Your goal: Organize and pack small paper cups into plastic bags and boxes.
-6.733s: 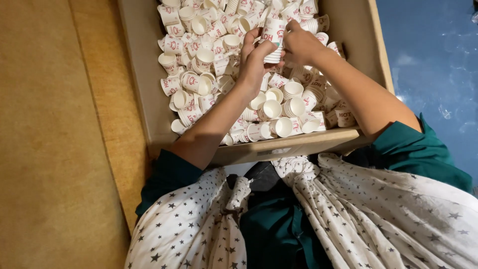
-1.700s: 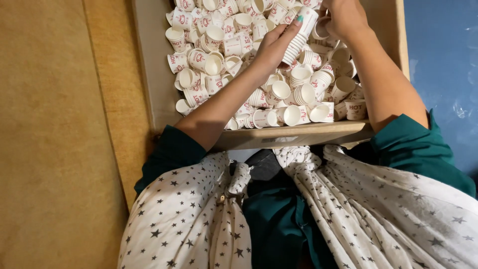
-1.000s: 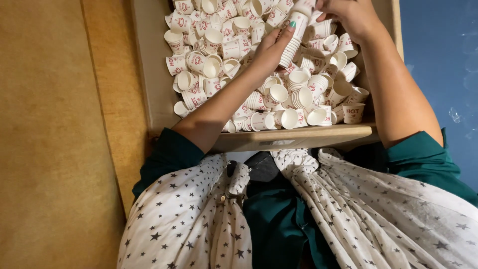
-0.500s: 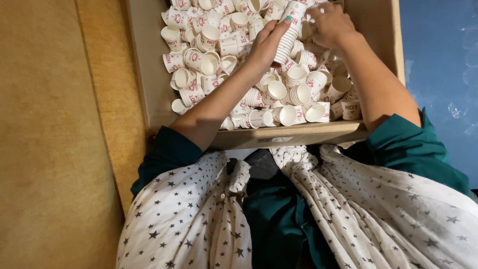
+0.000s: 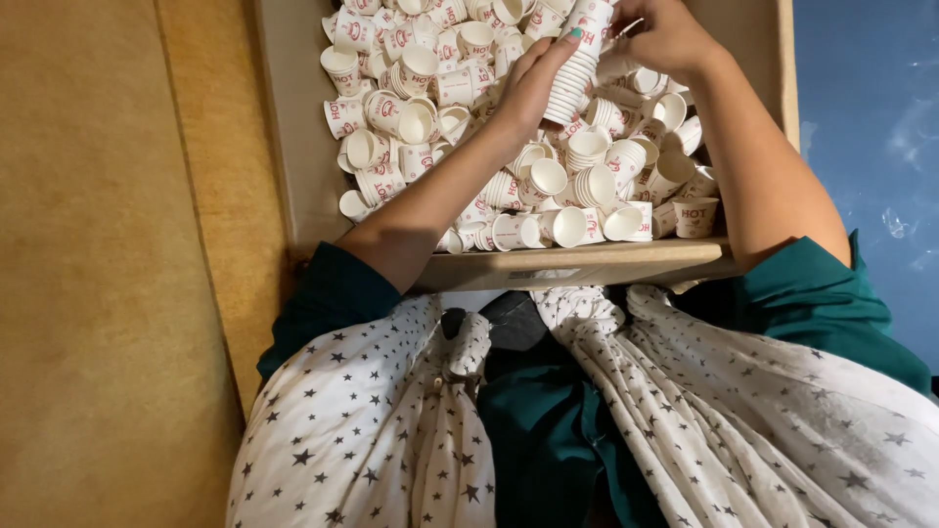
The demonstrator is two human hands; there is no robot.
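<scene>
Left hand [image 5: 536, 83] has a closed grip on a nested stack of paper cups [image 5: 577, 61], fingers curled around its lower half, stack tilted with its top toward the far end of the box. Right hand [image 5: 665, 37] sits at the stack's upper end, fingers bent toward it (actual contact is hidden, can't tell if it's gripping). Stack is held just above the pile, over the middle-right of the cardboard box [image 5: 587, 262]. Loose white paper cups with red print [image 5: 411, 108] fill the box, lying at all angles, a few short nested stacks [image 5: 593, 184] among them. Box rests in front of the person's lap; tan floor on the left, blue surface [image 5: 871, 127] on the right.
</scene>
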